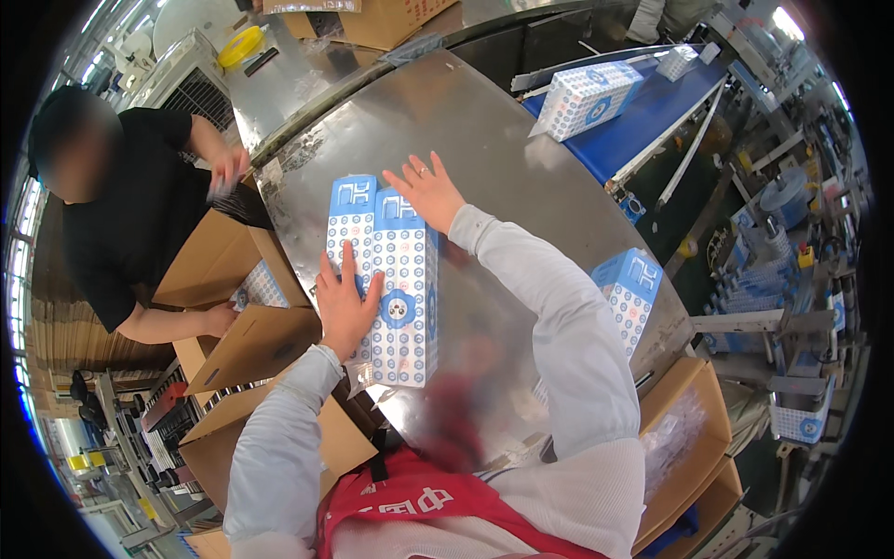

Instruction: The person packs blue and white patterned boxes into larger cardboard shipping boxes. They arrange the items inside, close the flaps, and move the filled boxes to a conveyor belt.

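Observation:
Two long blue-and-white patterned packs lie side by side on the metal table, a left pack (350, 219) and a right pack (403, 279). My left hand (346, 303) rests on them near the seam, fingers spread. At the far end of the right pack is my right hand (428, 193), its fingers stretched and apart, the fingertips over or just touching the pack's top corner. Another such pack (626, 293) lies to the right, partly hidden behind my right sleeve. Neither hand is wrapped around anything.
A blue conveyor belt (615, 140) carries a patterned pack (591, 98) toward the metal table (503, 279). On the left, a co-worker (130, 200) reaches into an open cardboard box (219, 256). An open carton (694, 419) with clear plastic stands by my right side.

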{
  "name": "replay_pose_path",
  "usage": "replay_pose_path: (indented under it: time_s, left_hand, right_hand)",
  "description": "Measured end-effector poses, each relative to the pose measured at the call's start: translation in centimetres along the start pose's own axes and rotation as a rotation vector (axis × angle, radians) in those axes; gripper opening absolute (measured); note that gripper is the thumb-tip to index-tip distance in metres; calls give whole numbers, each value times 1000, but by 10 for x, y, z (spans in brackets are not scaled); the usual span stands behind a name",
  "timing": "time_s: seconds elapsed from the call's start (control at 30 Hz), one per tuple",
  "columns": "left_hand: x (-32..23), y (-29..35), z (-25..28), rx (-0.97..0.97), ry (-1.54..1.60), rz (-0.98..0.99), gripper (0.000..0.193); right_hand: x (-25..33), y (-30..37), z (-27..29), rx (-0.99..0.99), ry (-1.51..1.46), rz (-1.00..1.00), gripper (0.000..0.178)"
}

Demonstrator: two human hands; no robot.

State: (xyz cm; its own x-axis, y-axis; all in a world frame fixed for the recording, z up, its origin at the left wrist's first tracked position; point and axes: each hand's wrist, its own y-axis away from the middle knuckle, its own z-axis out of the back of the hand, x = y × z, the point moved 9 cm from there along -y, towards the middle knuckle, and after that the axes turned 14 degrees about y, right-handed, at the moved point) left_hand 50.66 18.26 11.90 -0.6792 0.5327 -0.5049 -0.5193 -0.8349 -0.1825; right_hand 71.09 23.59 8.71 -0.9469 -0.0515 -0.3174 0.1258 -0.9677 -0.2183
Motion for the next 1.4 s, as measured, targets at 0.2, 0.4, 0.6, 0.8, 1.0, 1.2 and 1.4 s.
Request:
replay_pose_path:
  time_s: [0.2,0.4,0.6,0.8,1.0,1.2,1.4]
  left_hand:
    - [7,8,12,-9,21,39,78]
    - [6,4,7,23,66,71,79]
    - [3,-9,13,-26,132,20,86]
    - [42,-9,8,146,355,315,115]
    - [9,84,11,246,402,244,112]
    - [-5,155,15,291,647,418,105]
    - [34,169,-29,1043,1028,626,77]
  right_hand:
    - [-31,-14,30,-230,-91,46,57]
    - [-254,24,-4,175,-46,-924,70]
    - [-247,48,-56,203,-122,-626,74]
    - [-50,109,35,-126,-300,-389,48]
    - [102,293,131,-196,-943,-754,66]
    - [151,412,82,209,-1788,-1325,57]
    - [131,398,75,646,-1665,-1040,63]
